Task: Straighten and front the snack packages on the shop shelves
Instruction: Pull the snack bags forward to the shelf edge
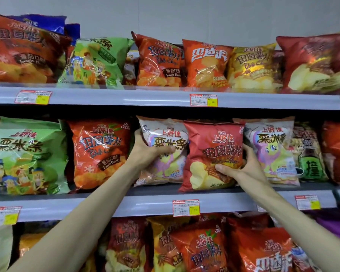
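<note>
On the middle shelf (157, 204) my left hand (145, 152) grips the left edge of a white-and-pink snack bag (165, 134), thumb across its front. My right hand (241, 167) holds the right edge of a red potato-chip bag (212, 154), thumb on its front, fingers behind. The red bag stands upright at the shelf's front lip and overlaps the white-and-pink bag. A second white-and-pink bag (273, 146) stands just right of my right hand.
An orange tomato-chip bag (100, 152) and a green bag (26, 156) stand left on the same shelf. The top shelf (126, 99) carries a row of chip bags, some leaning. Below, more red and orange bags (200, 250) crowd the lower shelf. Price tags (185, 207) hang on the rails.
</note>
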The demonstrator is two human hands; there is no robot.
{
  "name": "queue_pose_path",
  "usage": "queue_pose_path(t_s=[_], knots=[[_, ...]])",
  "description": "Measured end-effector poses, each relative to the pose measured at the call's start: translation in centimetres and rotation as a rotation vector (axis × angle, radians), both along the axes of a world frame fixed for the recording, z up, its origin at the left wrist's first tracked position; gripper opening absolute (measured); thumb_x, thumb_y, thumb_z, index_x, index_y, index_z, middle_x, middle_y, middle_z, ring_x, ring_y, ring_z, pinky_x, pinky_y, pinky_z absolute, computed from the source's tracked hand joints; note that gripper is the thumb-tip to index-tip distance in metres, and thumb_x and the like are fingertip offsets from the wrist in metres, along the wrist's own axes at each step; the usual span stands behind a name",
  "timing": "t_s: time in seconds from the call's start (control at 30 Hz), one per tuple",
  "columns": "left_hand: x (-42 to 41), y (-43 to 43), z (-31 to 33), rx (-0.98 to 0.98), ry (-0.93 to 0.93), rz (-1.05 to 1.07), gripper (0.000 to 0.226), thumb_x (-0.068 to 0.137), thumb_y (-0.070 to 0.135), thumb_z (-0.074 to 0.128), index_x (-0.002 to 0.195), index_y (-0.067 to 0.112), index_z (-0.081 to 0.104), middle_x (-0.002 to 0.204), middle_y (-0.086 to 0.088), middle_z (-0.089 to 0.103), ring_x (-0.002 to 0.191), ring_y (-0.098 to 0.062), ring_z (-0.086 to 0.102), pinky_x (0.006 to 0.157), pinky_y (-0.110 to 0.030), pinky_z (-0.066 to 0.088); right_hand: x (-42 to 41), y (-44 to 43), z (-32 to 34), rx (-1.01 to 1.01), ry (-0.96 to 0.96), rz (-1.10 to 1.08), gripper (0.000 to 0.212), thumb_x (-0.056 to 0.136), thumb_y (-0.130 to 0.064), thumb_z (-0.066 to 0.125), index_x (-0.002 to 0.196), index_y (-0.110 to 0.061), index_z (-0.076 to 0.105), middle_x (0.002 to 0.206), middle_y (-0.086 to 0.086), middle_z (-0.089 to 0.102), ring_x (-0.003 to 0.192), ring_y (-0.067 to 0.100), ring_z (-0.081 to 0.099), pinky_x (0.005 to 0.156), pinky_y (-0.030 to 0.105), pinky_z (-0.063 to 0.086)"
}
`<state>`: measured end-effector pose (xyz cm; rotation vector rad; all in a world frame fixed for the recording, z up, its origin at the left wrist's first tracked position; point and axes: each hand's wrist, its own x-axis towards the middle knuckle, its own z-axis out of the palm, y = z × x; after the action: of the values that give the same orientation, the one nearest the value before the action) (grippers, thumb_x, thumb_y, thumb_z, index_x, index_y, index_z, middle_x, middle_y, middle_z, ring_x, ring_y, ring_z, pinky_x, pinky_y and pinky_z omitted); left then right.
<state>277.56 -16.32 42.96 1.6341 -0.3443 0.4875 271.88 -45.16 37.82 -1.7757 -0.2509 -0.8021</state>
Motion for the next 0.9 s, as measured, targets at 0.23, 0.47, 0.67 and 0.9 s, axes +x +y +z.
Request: queue_pose_path(t_s=[0.23, 0.47, 0.67, 0.9], knots=[[-2.3, -2.1, -0.5, -0.125, -0.251, 0.119, 0.113, 0.051, 0.030, 0.106, 0.138, 0.029, 0.034, 0.118, 0.008, 0.071, 0.101, -0.010, 0.075, 0.096, -0.043, 0.062, -0.6, -1.3, -0.8, 0.092, -0.039, -0.001, 0.091, 0.075, -0.016, 0.091, 0.150, -0.028, 0.040, 0.125, -0.011, 0.069, 0.101, -0.010, 0.068, 0.084, 0.016, 0.053], [-5.5, 0.8, -0.3, -0.140, -0.210, 0.130, 0.099, 0.051, 0.039, 0.105, 0.132, 0.027, 0.048, 0.116, 0.009, 0.075, 0.100, -0.014, 0.077, 0.092, -0.049, 0.063, 0.9, -0.4, -1.0, 0.193, -0.033, -0.007, 0.083, 0.078, -0.006, 0.089, 0.140, -0.036, 0.043, 0.115, -0.008, 0.075, 0.098, -0.002, 0.073, 0.089, 0.025, 0.057], [-9.2, 5.6, -1.1, -0.187, -0.268, 0.123, 0.070, 0.070, 0.009, 0.093, 0.131, 0.014, 0.056, 0.101, -0.001, 0.082, 0.090, -0.020, 0.080, 0.074, -0.034, 0.065, 2.5, 2.2, -0.4, 0.187, -0.010, -0.028, 0.079, 0.079, -0.006, 0.089, 0.141, -0.023, 0.044, 0.075, -0.016, 0.068, 0.063, -0.012, 0.063, 0.060, 0.008, 0.047], [-10.6, 8.9, -2.5, 0.037, -0.438, 0.218, 0.044, 0.081, 0.019, 0.087, 0.118, 0.026, 0.064, 0.106, 0.006, 0.080, 0.098, -0.014, 0.077, 0.084, -0.032, 0.063, 5.2, 9.1, 0.3, 0.126, 0.074, 0.045, 0.083, 0.073, -0.023, 0.096, 0.134, -0.036, 0.041, 0.117, -0.018, 0.065, 0.108, 0.009, 0.068, 0.105, 0.047, 0.053]])
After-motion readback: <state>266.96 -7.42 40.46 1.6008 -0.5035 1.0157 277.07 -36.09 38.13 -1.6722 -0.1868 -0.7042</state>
